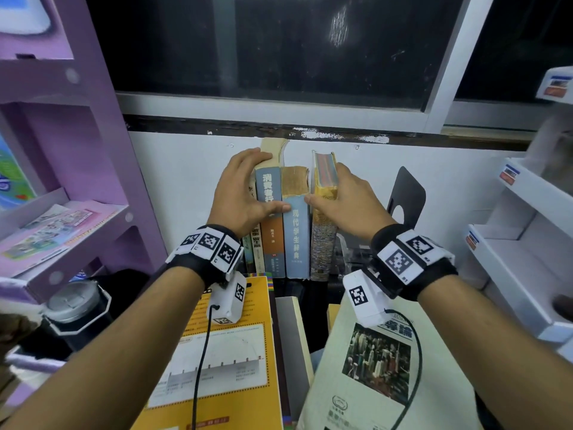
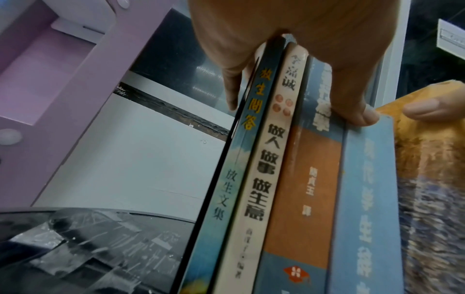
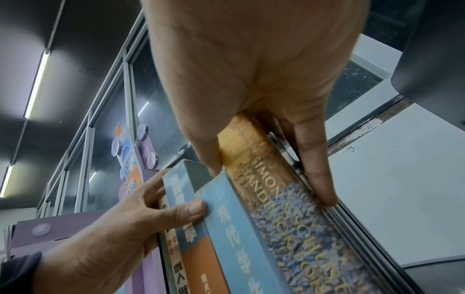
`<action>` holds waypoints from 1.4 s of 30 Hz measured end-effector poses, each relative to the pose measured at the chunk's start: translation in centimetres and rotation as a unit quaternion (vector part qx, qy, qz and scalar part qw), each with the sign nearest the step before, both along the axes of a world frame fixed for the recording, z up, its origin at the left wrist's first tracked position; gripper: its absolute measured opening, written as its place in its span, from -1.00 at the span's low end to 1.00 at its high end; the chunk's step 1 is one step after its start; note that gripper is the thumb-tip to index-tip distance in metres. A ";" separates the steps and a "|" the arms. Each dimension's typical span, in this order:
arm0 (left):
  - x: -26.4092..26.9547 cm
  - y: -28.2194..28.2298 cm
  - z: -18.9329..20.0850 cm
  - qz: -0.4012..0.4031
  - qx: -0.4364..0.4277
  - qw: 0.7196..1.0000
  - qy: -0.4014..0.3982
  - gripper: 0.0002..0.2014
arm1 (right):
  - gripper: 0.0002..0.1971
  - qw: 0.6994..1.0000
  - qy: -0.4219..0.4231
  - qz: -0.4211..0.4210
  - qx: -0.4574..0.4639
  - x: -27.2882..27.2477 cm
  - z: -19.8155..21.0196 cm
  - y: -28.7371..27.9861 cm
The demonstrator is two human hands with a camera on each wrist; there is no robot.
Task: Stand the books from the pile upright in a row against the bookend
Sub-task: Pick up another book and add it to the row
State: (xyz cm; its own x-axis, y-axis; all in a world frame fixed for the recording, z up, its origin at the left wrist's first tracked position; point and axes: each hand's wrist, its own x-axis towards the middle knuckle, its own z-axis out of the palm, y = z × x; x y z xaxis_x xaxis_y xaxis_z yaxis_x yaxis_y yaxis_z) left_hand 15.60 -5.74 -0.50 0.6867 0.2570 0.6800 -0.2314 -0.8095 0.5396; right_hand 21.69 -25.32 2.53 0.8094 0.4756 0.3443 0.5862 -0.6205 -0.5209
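Several books stand upright in a row on the dark table. My left hand (image 1: pixel 245 190) grips the left ones, fingers over their tops and thumb (image 2: pixel 362 117) across the blue-and-orange book (image 2: pixel 309 189) onto the light blue dictionary (image 1: pixel 296 231). My right hand (image 1: pixel 344 200) grips the yellow handbook (image 1: pixel 322 225) at the row's right end, thumb on its left side and fingers (image 3: pixel 317 179) down its right. The black bookend (image 1: pixel 406 197) stands to the right, a gap away from the handbook. Nearer me lie a yellow book (image 1: pixel 223 352), a grey book (image 1: pixel 291 336) and a cream book (image 1: pixel 372 367).
A purple shelf unit (image 1: pixel 77 150) with leaflets stands close on the left. On the right is a white display shelf (image 1: pixel 527 228). A black container with a silver lid (image 1: pixel 74 302) sits at the near left. A white wall and dark window are right behind the row.
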 end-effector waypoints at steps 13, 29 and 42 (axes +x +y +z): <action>-0.3 -0.6 0.2 -0.015 0.006 1.000 -0.001 -0.17 | -0.40 0.999 0.053 0.011 0.004 0.8 0.9 0.3; -0.5 -0.8 0.1 -0.008 0.005 1.000 0.005 -0.17 | 0.05 0.999 0.015 -0.009 -0.036 1.1 0.0 0.3; -0.2 -0.8 -0.1 0.001 0.013 1.000 0.001 -0.18 | 0.11 0.998 -0.018 -0.032 -0.050 1.0 -0.4 0.3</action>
